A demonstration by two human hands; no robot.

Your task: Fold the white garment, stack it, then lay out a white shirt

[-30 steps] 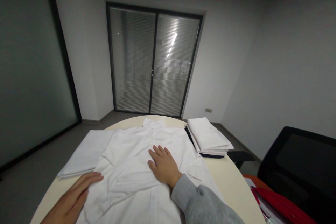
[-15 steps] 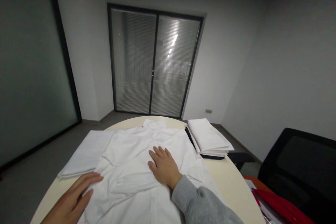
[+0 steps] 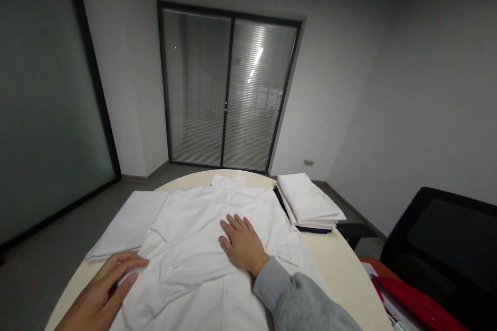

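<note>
Only the head view to go on here. A white shirt [image 3: 202, 248] lies spread face-up on the round table [image 3: 341, 269], collar at the far edge, one sleeve trailing off to the left.

My right hand [image 3: 243, 243] lies flat and open on the middle of the shirt, palm down, fingers together, gripping nothing, just pinning the cloth. My left hand [image 3: 99, 292] is at the shirt's near left edge, fingers loosely curled. It looks like the fingertips have a bit of the fabric edge bunched under them, but I honestly can't tell if it's a real pinch or just resting.

A stack of folded white cloths [image 3: 308, 201] sits just beside the shirt on the right, with something dark under it. A black chair [image 3: 438, 248] and some red folders [image 3: 411, 302] are off to the right.

What could go wrong, my guess: if the left hand drags the edge while the right doesn't press hard enough, the whole shirt slides and wrinkles. The left sleeve hangs near the table edge, so a tug could pull it off.
</note>
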